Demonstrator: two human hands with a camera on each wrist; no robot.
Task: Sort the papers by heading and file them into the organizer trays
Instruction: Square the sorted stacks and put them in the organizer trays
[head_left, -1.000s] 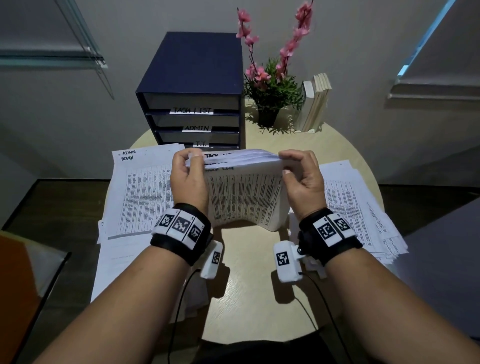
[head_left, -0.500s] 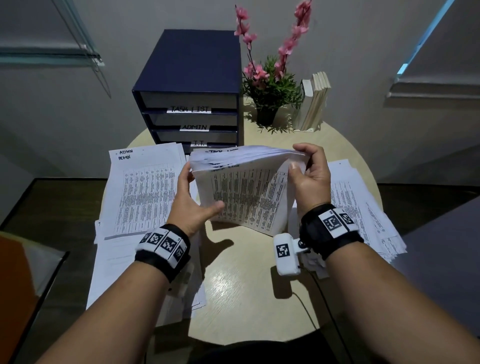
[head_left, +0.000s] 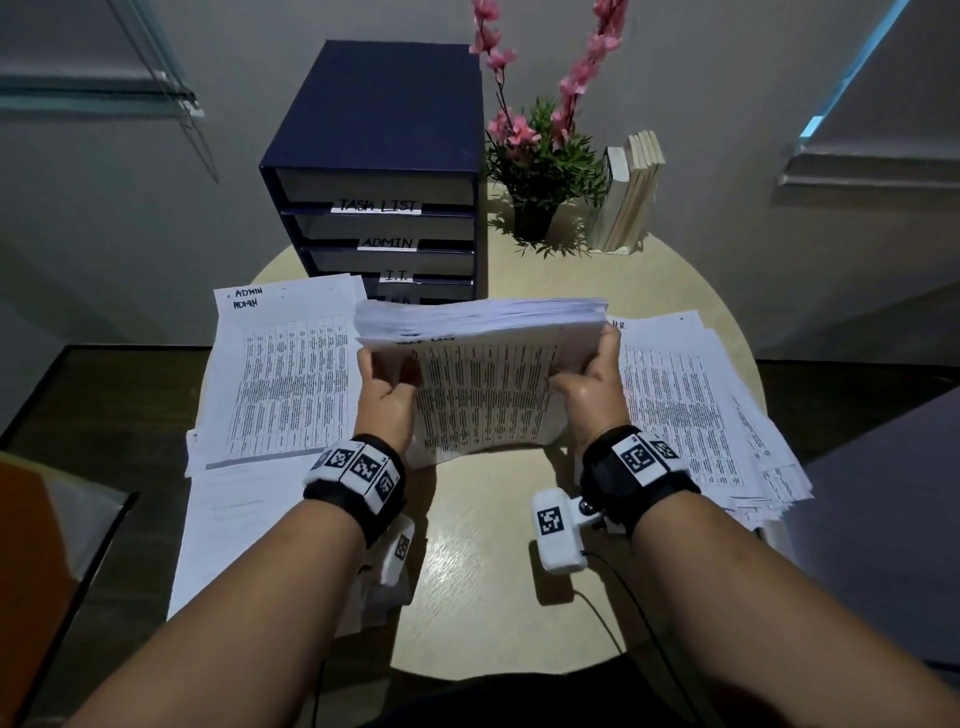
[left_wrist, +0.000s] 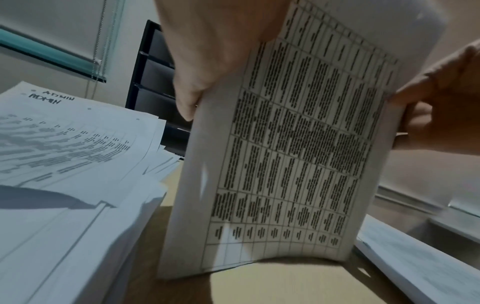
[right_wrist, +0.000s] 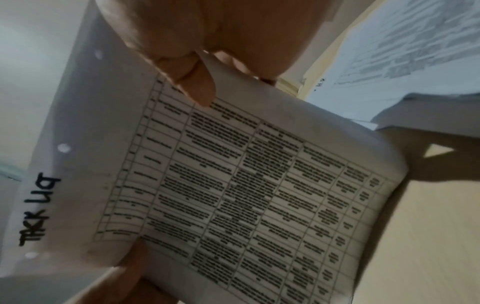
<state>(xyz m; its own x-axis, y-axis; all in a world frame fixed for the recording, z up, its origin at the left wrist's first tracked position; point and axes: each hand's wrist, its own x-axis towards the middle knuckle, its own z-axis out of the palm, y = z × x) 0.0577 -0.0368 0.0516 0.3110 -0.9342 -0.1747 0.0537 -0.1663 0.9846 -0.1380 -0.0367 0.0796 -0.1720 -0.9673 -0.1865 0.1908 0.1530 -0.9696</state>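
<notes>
Left hand (head_left: 385, 396) back on stack (head_left: 483, 384)

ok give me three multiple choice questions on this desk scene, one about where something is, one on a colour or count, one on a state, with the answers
1. Where does the pile headed ADMIN lie?
A. on the table, to the left of the held stack
B. inside the organizer's top tray
C. under the flower pot

2. What colour are the flowers beside the organizer?
A. yellow
B. pink
C. white

3. How is the stack of papers held?
A. lying flat, untouched
B. by the left hand alone
C. by both hands, one at each side, its lower edge on the table

Answers:
1 A, its handwritten heading shows left of the left hand.
2 B, pink blossoms rise above the green leaves.
3 C, the left hand and the right hand each grip a side edge.
</notes>
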